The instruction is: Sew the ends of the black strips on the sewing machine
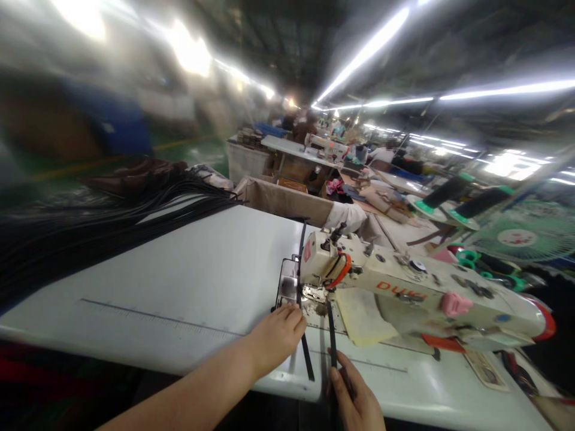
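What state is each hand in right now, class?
Left hand: curled over the left black strip; grip cannot be told.
Right hand: closed, holding the right black strip.

Orange letters reading "DUK" (pixel 389 288), then unclear, mark the sewing machine (pixel 426 302).

1 head-worn camera looks forward and down at a nearby sewing machine (pixel 426 293), its blurred view perhaps tilted.

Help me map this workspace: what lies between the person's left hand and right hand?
In the head view, one end of a black strap shows between the left hand and the right hand, over the white table.
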Demonstrator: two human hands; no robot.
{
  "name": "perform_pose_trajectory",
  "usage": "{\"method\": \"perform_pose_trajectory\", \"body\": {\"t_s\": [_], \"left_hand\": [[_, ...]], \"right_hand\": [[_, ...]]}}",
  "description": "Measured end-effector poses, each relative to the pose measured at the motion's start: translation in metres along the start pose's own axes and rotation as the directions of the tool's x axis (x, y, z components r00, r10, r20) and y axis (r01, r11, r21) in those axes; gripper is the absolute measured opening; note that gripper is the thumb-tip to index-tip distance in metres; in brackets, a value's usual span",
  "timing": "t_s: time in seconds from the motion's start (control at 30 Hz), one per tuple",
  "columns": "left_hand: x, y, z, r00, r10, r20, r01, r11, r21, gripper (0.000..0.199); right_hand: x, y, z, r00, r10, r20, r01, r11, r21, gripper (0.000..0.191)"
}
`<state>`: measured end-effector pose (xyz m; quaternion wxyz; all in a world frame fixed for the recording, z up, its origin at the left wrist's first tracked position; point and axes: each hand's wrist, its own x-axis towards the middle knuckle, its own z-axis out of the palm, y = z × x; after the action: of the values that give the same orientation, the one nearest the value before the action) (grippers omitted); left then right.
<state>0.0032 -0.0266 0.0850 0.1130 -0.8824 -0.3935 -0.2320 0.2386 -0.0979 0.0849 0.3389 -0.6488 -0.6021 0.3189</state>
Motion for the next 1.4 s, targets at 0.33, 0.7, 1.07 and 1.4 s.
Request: {"method": "perform_pose_trajectory", "body": {"t_s": [0.33, 0.7, 1.07, 1.4], "left_hand": [[-0.001, -0.001, -0.005, 1.0, 0.004, 0.012, -0.004, 1.0, 0.004, 0.019], [-0.005, -0.001, 0.003, 0.999, -0.029, -0.014, 0.029, 0.999, -0.027, 0.017], [0.001, -0.015, -0.002, 0.973, -0.227, 0.037, 0.227, 0.928, -0.295, 0.02], [0.008, -0.026, -0.002, 0.906, -0.381, 0.184, 0.422, 0.842, -0.335, 0.025]], "right_hand": [[-0.003, -0.02, 0.0, 0.999, -0.025, 0.024, 0.025, 0.999, 0.021, 0.06], [-0.006, -0.023, 0.004, 0.998, -0.04, 0.057, 0.04, 0.999, -0.006, 0.058], [-0.01, -0.033, 0.004, 0.993, -0.021, 0.113, 0.019, 1.0, 0.021, 0.056], [-0.013, -0.037, 0.007, 0.996, -0.031, 0.089, 0.028, 0.999, 0.038, 0.05]]}}
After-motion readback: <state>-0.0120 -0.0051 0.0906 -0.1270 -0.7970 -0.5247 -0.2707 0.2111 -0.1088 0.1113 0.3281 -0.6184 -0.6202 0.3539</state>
